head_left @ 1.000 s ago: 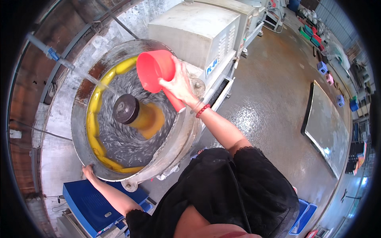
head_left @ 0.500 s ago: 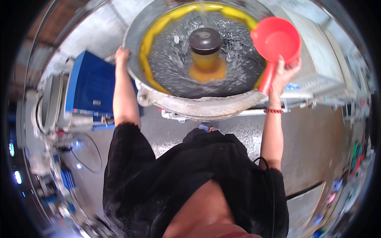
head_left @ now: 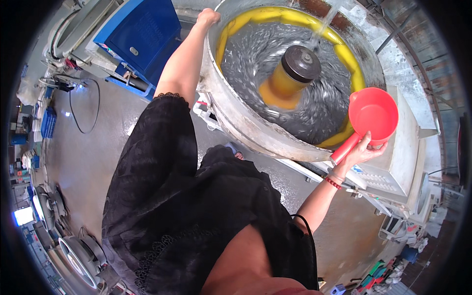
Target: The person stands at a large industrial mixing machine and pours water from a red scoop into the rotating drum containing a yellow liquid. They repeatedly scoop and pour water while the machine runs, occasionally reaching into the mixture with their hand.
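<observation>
A large round metal tub [head_left: 265, 137] with a yellow inner lining [head_left: 236, 24] fills the upper middle. Small grey pieces [head_left: 255, 54] and water swirl in it, blurred by motion. From its centre rises a yellow-orange column [head_left: 282, 86] with a dark round cap [head_left: 301, 64]. My left hand [head_left: 209, 17] is closed at the tub's far left rim, its fingers partly hidden. My right hand [head_left: 363, 151] holds a red plastic dipper [head_left: 372, 115] at the tub's right edge, thumb over the bowl's near side and fingers beneath. The dipper's bowl faces up, and nothing shows in it.
A stream of water [head_left: 328, 22] falls into the tub from above. Left of the tub stands a blue metal cabinet [head_left: 142, 39]. A pale machine housing [head_left: 393, 162] is at the right. A black cable [head_left: 98, 103] loops over the wet floor [head_left: 83, 147].
My view has turned, so the tub now appears tilted and farther right. My left hand stays at the rim, and my right hand still holds the red dipper beside the tub.
</observation>
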The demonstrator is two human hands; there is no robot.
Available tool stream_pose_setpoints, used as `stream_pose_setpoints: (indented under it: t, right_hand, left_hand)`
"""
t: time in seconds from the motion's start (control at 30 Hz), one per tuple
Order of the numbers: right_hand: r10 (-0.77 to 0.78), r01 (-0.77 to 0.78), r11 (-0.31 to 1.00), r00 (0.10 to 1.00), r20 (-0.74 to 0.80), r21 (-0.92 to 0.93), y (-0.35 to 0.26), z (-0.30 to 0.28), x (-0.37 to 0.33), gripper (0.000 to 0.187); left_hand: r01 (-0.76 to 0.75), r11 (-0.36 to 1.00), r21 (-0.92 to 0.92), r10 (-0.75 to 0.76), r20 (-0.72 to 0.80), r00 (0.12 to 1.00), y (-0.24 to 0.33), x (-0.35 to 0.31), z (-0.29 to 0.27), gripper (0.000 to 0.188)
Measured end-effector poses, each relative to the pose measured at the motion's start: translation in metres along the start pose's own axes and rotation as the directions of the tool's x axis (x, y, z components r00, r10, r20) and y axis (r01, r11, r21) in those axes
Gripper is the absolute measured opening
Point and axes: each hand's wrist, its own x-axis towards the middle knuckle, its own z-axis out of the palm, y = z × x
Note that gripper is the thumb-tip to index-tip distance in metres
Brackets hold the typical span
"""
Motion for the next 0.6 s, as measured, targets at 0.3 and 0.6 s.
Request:
stream_pose_setpoints:
  t: [0.3,0.6]
  right_hand:
    - [0.024,0.021,0.962,0.987,-0.160,0.273,0.006,-0.004,-0.001,0.061]
    - [-0.039,0.055,0.992,0.990,-0.136,0.117,0.029,-0.012,0.005,0.063]
  left_hand:
    - [-0.090,0.990,0.106,0.078,0.113,0.990,-0.001,0.004,-0.007,0.043]
    - [-0.195,0.979,0.065,0.190,0.082,0.978,-0.012,0.012,-0.004,0.041]
